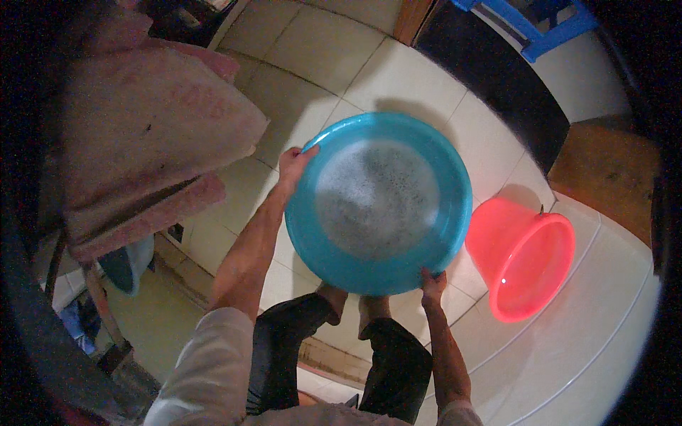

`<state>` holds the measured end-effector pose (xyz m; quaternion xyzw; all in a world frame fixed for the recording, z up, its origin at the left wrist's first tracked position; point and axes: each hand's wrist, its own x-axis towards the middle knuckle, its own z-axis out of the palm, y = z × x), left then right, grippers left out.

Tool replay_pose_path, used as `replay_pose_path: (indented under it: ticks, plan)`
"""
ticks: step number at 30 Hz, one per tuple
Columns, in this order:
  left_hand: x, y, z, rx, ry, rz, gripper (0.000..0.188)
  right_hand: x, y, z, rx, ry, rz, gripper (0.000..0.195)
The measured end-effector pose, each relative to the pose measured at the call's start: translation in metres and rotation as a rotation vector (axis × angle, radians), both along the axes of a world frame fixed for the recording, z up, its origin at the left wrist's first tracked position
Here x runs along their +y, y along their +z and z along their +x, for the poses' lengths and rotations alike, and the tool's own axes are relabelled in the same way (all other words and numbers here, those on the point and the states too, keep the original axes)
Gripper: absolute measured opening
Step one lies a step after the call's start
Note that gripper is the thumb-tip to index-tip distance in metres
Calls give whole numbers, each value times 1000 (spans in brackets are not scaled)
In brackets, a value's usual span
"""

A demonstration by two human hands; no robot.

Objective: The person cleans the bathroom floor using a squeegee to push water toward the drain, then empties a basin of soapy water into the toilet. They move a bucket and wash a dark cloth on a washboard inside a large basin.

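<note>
A large round teal plastic basin (453, 160) is in front of me, above my feet. White suds (381, 197) cover the liquid inside it. My left hand (297, 164) grips the rim at the upper left, thumb over the edge. At the lower right, my right hand (434, 286) has hold of the same rim. The fingers under the basin are hidden. To the right, close to the basin, a bright pink plastic bucket (493, 229) has its open mouth facing right and towards me.
Pale floor tiles (298, 37) surround my feet. A light pinkish cover or board (160, 122) juts in from the left. A dark strip (511, 90) runs along the upper right, with a blue plastic stool (549, 37) beyond it. White cables (581, 367) run along the pale surface at right.
</note>
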<state>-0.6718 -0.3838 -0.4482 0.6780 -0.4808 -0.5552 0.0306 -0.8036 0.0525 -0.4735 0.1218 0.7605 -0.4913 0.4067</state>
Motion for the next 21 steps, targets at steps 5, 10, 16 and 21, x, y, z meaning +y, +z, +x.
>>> replay_pose_path:
  ticks: [5, 10, 16, 21]
  plan:
    - [28, -2, 22, 127, 283, -17, 27, 14, -5, -24, 120, 82, -105, 26]
    - [34, 30, 54, 252, 409, -39, 27, -15, 33, -48, 197, 203, -110, 19]
    - [58, 118, 101, 198, 557, -86, 33, -50, 127, -64, 173, 304, -132, 38]
    - [130, 170, 177, 192, 814, -58, 31, -70, 207, -78, 150, 519, -129, 33]
